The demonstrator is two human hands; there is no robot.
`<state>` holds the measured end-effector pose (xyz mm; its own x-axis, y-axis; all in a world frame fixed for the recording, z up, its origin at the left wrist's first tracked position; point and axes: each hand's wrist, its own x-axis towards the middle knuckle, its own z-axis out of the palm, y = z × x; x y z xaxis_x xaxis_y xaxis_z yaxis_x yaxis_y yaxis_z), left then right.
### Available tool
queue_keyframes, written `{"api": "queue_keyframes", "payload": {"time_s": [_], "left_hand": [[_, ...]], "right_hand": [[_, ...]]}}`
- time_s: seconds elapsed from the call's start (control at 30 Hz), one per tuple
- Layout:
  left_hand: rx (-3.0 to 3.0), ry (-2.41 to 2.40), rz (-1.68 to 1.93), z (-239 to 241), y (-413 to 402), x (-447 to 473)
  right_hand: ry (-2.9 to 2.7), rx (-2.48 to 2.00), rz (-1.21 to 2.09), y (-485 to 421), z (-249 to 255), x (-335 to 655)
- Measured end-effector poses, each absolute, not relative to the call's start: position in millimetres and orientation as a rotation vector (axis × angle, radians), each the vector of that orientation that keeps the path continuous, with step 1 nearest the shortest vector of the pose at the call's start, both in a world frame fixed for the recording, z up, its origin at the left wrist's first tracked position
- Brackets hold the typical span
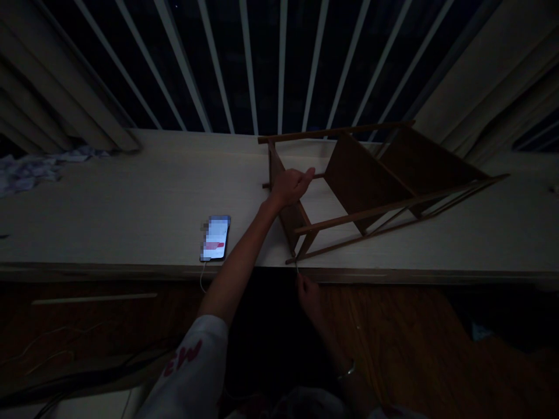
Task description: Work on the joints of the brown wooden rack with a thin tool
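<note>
A brown wooden shelf rack (371, 174) lies on its side on the pale window ledge. My left hand (290, 187) is closed over the edge of its end board, thumb pointing right. Below, at the front edge of the ledge, my right hand (309, 292) pinches a thin, light-coloured tool (297, 268). The tool's far tip meets the near corner of the rack, by the end of a leg. Dim light hides the tool's exact kind. To the left of my left forearm lies a lit phone (215, 238) with a white cable (202, 278) plugged into it.
White window bars (282, 70) rise behind the ledge (131, 203), with curtains (65, 75) on both sides. Crumpled cloth or paper (30, 171) lies at the far left. On the wooden floor (388, 337) below are a pale strip (94, 299) and loose cables.
</note>
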<state>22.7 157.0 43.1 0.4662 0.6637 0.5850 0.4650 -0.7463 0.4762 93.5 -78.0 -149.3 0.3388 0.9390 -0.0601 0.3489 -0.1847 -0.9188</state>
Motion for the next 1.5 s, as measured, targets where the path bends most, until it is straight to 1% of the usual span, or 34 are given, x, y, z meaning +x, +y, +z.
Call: {"api": "queue_keyframes", "payload": {"time_s": [0.13,0.43,0.7,0.87,1.33,1.5], "left_hand": [[2.377,1.092,1.124,36.4,153.4,25.4],[2.294,1.106,1.214,33.5,151.6,29.6],[2.230,1.128,1.311,29.2,138.2,35.4],[2.227,1.142,1.330,27.7,129.0,38.9],[2.187,1.170,1.382,22.8,110.7,46.1],[2.177,1.172,1.403,19.9,113.5,47.2]], "right_hand": [[-1.186,-1.771,0.784,-79.0,-156.8,93.3],[-1.404,-2.006,0.700,-79.6,-173.2,98.5],[-1.509,-2.050,0.604,-90.4,-187.4,112.2],[-1.529,-2.026,0.572,-99.7,-184.4,120.3],[-1.573,-2.025,0.614,-120.1,-183.9,132.6],[-1.699,-2.200,0.439,-122.2,-169.3,128.7]]}}
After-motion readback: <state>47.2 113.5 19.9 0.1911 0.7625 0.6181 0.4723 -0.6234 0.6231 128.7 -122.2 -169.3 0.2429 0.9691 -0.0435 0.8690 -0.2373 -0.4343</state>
